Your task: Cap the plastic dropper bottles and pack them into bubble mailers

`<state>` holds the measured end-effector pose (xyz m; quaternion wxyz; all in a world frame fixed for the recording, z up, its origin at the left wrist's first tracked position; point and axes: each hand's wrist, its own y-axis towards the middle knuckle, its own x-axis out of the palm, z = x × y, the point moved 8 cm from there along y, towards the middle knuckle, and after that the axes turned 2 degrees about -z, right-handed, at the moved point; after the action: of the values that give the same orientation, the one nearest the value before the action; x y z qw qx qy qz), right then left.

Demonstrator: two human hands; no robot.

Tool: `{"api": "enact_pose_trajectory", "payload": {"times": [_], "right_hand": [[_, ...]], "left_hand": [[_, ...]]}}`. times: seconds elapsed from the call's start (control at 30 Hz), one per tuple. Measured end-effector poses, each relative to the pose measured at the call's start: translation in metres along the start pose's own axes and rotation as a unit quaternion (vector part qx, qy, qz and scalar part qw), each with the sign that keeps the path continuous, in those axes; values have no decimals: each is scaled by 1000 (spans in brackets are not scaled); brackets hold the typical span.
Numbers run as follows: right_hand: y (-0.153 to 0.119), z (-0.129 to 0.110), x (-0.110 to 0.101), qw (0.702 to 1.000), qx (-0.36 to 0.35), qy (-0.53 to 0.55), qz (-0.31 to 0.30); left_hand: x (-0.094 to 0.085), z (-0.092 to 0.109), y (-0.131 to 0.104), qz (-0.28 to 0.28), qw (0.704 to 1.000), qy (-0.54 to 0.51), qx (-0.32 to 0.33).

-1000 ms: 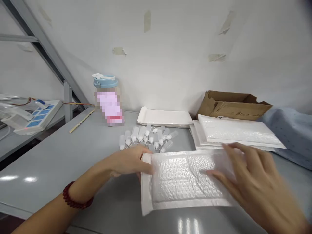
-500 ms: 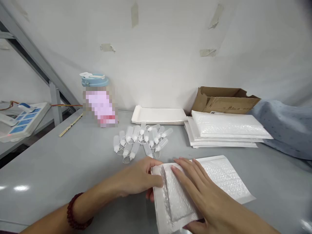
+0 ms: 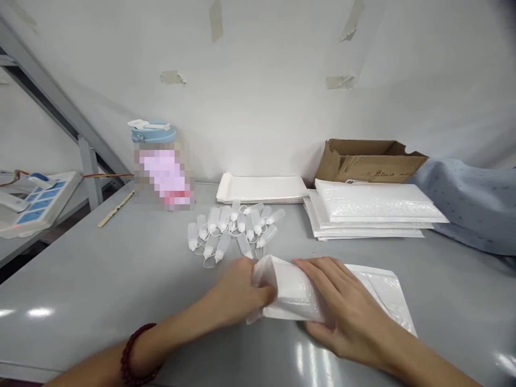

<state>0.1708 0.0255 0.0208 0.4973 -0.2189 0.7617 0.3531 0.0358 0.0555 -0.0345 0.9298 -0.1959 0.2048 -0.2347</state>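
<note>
"where's the padded mailer (image 3: pixel 292 290)?"
"at the near part of the table (image 3: pixel 80 279), between my hands."
"and each grip?"
"left hand (image 3: pixel 237 290), blurred, pinches its open end; right hand (image 3: pixel 342 306) clamps its body."
"beyond it?"
"i see small bottles (image 3: pixel 223 228), then, to the right, stacked mailers (image 3: pixel 374 204) before a cardboard box (image 3: pixel 373 161)."

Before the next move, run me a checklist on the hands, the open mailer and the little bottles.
1. Left hand at the mouth of the padded mailer: ok.
2. Right hand steadying the mailer: ok.
3. Mouth spread open: ok, it gapes by the left thumb.
4. Mailer empty inside: cannot tell.
5. Bottles in one group: ok, beyond the left hand.
6. Nearest bottle clear of that hand: cannot tell.
</note>
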Motion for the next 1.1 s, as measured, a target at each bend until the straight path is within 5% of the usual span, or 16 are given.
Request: {"api": "enact_pose_trajectory", "payload": {"times": [0.23, 0.33, 0.4, 0.47, 0.63, 0.93, 1.1], "right_hand": [[-1, 23, -8, 999, 50, 11, -14], [-1, 31, -6, 996, 77, 26, -33], [0, 34, -4, 994, 92, 33, -50], [0, 35, -2, 992, 102, 39, -63], [0, 35, -1, 992, 99, 40, -68], [-1, 37, 1, 990, 100, 51, -83], [-1, 38, 2, 988, 109, 67, -89]], "left_hand": [[-25, 16, -7, 54, 992, 99, 47], [-68, 26, -15, 190, 963, 174, 81], [-103, 30, -25, 315, 910, 259, 71], [-129, 26, -30, 373, 868, 328, 17], [-154, 9, -23, 340, 875, 342, -49], [-145, 2, -11, 277, 912, 295, -60], [-150, 5, -17, 302, 917, 253, -68]]}}
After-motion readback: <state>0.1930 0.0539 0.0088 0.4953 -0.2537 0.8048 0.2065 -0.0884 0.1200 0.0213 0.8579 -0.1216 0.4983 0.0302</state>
